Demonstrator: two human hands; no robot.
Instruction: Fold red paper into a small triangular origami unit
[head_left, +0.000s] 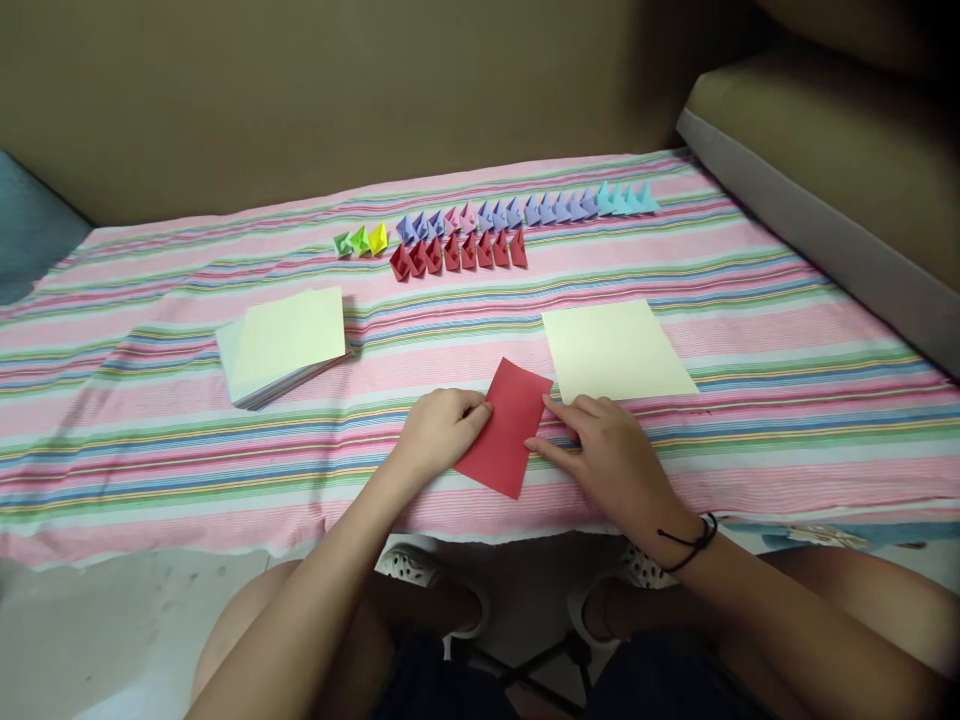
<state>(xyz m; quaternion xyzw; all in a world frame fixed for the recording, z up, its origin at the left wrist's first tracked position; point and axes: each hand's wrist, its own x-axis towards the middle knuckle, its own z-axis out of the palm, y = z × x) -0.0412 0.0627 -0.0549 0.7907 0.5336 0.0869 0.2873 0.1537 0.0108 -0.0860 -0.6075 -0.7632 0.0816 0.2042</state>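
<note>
A red sheet of origami paper (pixel 507 432), apparently folded to a rectangle, lies at a slant near the front edge of the striped cloth. My left hand (pixel 442 430) grips its left edge, thumb on top and the other fingers curled, partly hidden. At the right edge, my right hand (pixel 611 450) touches the paper with thumb and index fingertip, which are set a little apart along that edge. Just behind my right hand, a pale yellow square sheet (pixel 619 350) rests flat on the cloth.
Left of my hands sits a stack of paper (pixel 292 345), pale yellow on top. Toward the back stand rows of small folded paper pieces: red ones (pixel 469 252), purple ones (pixel 559 208), light blue ones (pixel 626 200) and a yellow one (pixel 379 238). A cushioned armrest (pixel 825 180) borders the right.
</note>
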